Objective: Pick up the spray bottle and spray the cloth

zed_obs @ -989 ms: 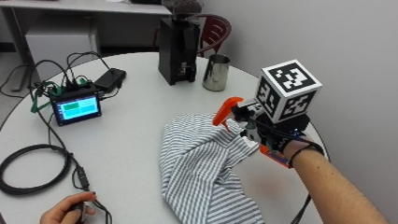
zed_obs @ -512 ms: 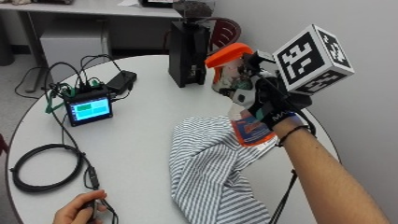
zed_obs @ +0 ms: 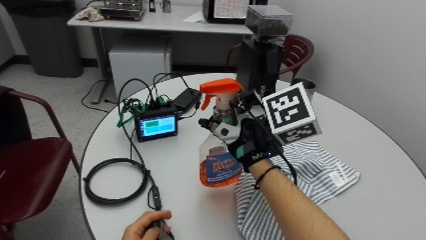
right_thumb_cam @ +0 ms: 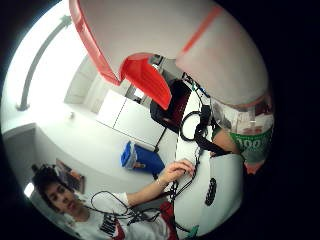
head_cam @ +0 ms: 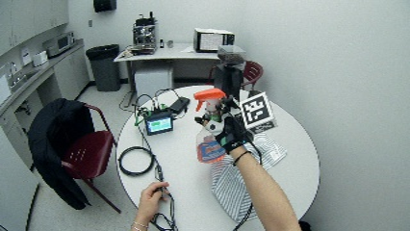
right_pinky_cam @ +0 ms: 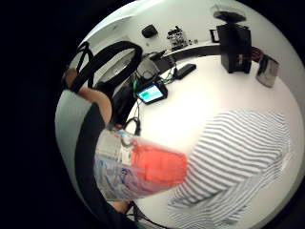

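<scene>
**Spray bottle held above the desk**

The gloved right hand [zed_obs: 249,145] is curled around the neck of the spray bottle [zed_obs: 221,145], which is held upright in the air, clear of the round white desk [zed_obs: 373,150]. The bottle is of clear plastic with orange liquid low down (its trigger head is orange too). A striped cloth [zed_obs: 313,172], rumpled and soft, is spread on the desk just beside and below the forearm. A small lit screen [zed_obs: 156,126] stands near coiled black cable [zed_obs: 113,175].

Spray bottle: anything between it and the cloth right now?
Nothing visible. The gloved right hand holds the spray bottle in the air above the table, right beside the striped cloth. Only open air separates them, though its orange nozzle points away from the cloth, toward the small screen.
</scene>
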`<control>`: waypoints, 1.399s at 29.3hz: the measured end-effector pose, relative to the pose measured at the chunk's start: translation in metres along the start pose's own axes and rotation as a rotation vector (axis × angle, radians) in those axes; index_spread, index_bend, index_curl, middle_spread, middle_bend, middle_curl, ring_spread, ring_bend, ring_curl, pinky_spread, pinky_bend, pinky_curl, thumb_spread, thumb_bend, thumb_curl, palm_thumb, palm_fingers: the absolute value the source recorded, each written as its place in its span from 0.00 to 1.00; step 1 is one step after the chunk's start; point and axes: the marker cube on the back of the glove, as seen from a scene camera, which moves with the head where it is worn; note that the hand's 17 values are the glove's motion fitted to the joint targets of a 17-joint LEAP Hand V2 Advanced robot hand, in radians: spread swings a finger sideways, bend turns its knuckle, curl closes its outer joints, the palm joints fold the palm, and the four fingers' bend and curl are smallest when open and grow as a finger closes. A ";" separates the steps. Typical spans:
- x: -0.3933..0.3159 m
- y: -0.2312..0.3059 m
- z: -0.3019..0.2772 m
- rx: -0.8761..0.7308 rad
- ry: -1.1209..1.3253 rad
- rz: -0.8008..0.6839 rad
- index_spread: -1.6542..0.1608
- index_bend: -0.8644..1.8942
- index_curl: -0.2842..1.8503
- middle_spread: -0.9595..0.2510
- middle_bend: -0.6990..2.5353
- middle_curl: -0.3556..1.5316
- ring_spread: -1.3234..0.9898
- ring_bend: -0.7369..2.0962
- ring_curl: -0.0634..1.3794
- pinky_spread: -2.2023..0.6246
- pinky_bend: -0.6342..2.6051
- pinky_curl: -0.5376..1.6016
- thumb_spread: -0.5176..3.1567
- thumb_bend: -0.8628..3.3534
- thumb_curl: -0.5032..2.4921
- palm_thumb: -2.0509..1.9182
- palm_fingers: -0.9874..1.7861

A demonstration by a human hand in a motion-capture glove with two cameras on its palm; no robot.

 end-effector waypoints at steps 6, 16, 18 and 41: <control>0.018 0.011 0.013 0.009 -0.058 0.039 0.78 0.36 0.29 0.67 0.34 0.46 0.51 0.46 0.35 0.72 0.33 0.43 0.29 0.20 0.38 0.78 0.77; 0.016 0.006 0.021 0.032 -0.088 0.013 0.78 0.35 0.28 0.67 0.34 0.46 0.51 0.46 0.35 0.72 0.33 0.43 0.30 0.20 0.38 0.78 0.77; 0.017 0.005 0.022 0.034 -0.085 0.011 0.78 0.35 0.28 0.67 0.34 0.46 0.51 0.46 0.35 0.72 0.33 0.43 0.30 0.20 0.38 0.78 0.77; 0.037 0.034 0.050 -0.086 0.005 0.041 0.74 0.27 0.17 0.68 0.39 0.47 0.53 0.48 0.37 0.81 0.34 0.44 0.35 0.19 0.35 0.73 0.55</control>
